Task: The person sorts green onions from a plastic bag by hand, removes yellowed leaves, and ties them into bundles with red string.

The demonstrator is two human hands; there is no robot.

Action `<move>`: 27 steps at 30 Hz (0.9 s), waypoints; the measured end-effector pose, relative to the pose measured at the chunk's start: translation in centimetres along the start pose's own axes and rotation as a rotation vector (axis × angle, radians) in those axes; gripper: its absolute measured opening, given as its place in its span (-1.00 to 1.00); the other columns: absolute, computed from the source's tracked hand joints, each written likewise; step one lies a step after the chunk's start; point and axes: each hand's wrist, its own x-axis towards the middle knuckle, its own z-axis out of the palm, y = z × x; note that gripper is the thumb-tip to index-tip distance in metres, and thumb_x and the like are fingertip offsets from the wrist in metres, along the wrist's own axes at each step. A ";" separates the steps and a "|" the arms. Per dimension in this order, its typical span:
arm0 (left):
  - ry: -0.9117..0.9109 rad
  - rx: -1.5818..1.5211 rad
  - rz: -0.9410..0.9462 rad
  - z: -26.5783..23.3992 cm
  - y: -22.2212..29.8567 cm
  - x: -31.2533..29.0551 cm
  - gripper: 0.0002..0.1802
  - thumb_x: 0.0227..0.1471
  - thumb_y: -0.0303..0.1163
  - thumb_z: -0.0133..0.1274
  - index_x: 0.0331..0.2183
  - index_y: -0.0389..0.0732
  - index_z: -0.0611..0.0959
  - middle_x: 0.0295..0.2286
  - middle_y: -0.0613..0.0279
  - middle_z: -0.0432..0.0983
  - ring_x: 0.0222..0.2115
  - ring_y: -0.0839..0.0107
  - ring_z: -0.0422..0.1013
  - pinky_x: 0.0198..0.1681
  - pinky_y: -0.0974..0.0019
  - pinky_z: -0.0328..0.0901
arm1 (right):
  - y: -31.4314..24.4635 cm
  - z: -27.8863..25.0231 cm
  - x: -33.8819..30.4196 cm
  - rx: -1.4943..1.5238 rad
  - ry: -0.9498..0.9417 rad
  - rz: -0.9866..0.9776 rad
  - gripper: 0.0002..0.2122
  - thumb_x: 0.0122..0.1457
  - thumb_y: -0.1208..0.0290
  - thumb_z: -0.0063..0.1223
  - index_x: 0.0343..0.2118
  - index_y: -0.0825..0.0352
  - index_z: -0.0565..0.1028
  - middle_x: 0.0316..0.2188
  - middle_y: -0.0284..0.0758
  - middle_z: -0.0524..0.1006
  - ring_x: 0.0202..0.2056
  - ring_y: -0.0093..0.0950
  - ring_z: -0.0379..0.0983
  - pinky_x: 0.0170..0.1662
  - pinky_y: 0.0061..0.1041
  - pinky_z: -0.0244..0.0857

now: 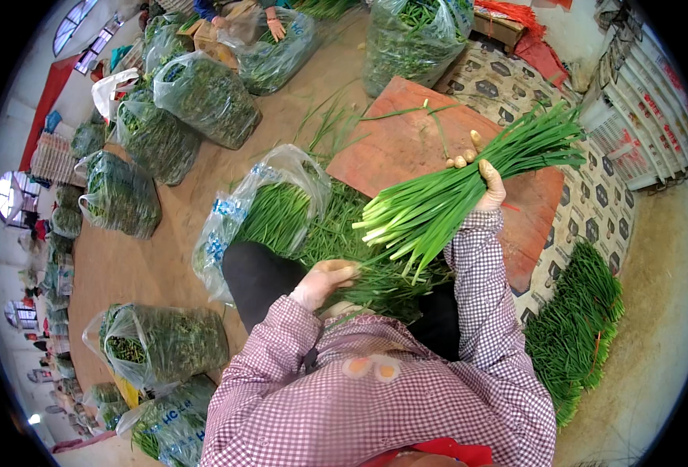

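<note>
My right hand (490,187) is raised to the right with its gloved fingers wrapped round a thick bunch of garlic chives (453,183). The pale cut ends point down to the left, and the green tips fan out to the upper right. Low over my lap, my left hand (326,283) is closed, fingertips pressed together on thin loose chive leaves (375,276). More loose leaves lie across my lap and before my knees. Just beyond my left knee an opened clear plastic bag (239,210) holds more chives.
An orange-brown board (406,148) lies ahead on a patterned mat (593,210). Stacked chives (573,327) sit to my right, near white crates (640,109). Filled bags (207,97) stand on the left and ahead. Another person's hand (275,29) reaches over a far bag.
</note>
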 end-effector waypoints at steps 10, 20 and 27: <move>0.489 1.520 -0.282 -5.7 -5.8 1.1 -0.72 -0.09 -0.44 0.07 -0.26 -0.31 0.51 -0.27 -0.03 0.53 -0.21 0.06 0.46 -0.15 0.16 0.33 | -4.1 -0.4 0.6 0.074 0.149 -0.107 -0.58 0.09 0.40 -0.02 0.02 0.44 0.33 -0.40 -0.37 0.45 -0.34 -0.46 0.42 -0.05 -0.35 0.30; 0.147 0.409 0.414 -4.1 5.3 -0.2 -0.43 0.14 -0.17 -0.04 0.10 -0.27 0.34 0.01 0.06 0.34 0.04 0.29 0.25 0.13 0.28 0.09 | -1.1 1.4 0.6 0.124 0.304 0.191 -0.63 0.03 0.42 0.04 -0.08 0.44 0.40 -0.49 -0.35 0.50 -0.45 -0.44 0.47 -0.27 -0.40 0.43; -0.300 0.006 0.363 0.5 8.2 -1.7 0.04 0.01 0.23 -0.07 0.23 -0.27 -0.08 0.13 -0.08 0.12 0.11 0.12 0.13 0.19 0.07 -0.02 | 3.5 5.4 -2.3 -0.225 0.305 0.599 -0.64 -0.01 0.46 0.08 -0.10 0.40 0.42 -0.45 -0.32 0.48 -0.43 -0.44 0.47 -0.28 -0.38 0.46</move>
